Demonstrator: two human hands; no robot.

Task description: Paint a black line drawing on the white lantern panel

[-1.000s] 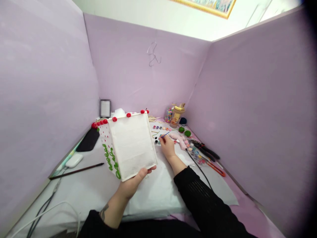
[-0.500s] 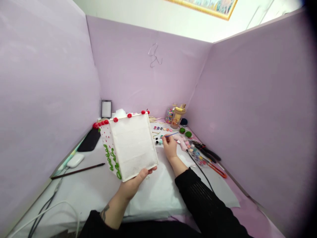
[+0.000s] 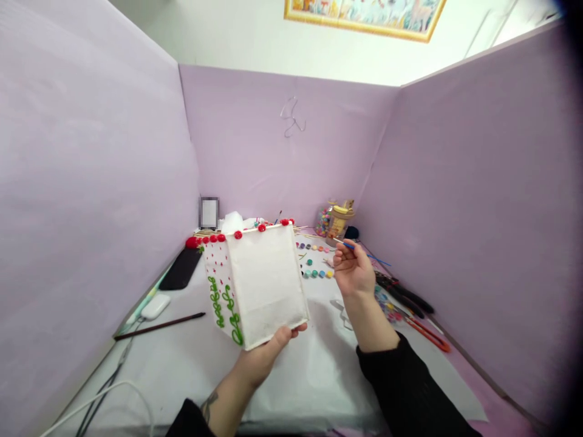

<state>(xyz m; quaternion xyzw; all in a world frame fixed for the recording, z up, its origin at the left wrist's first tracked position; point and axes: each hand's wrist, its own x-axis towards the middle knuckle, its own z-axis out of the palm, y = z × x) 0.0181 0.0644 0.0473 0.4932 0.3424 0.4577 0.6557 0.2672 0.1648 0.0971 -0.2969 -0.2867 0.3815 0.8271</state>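
My left hand [image 3: 268,354] grips the lower corner of a white box [image 3: 262,282], held up above the table. Red dots run along the box's top edge and green vine shapes climb its left face. My right hand [image 3: 353,272] is raised to the right of the box, fingers pinched on a thin blue paintbrush [image 3: 364,252] that points away to the right. Small pots of paint [image 3: 316,273] lie on the white paper behind and between the box and my right hand.
Purple partition walls enclose the table on three sides. A black phone [image 3: 181,269], a white charger [image 3: 155,306] and a dark pencil [image 3: 159,326] lie at the left. A bead jar and a yellow cup [image 3: 337,223] stand at the back. Pliers and orange-handled tools [image 3: 416,315] lie at the right.
My right hand has lifted off the paint pots and come up to the right of the box, carrying the brush. The view has tilted upward; the box remains held by my left hand.
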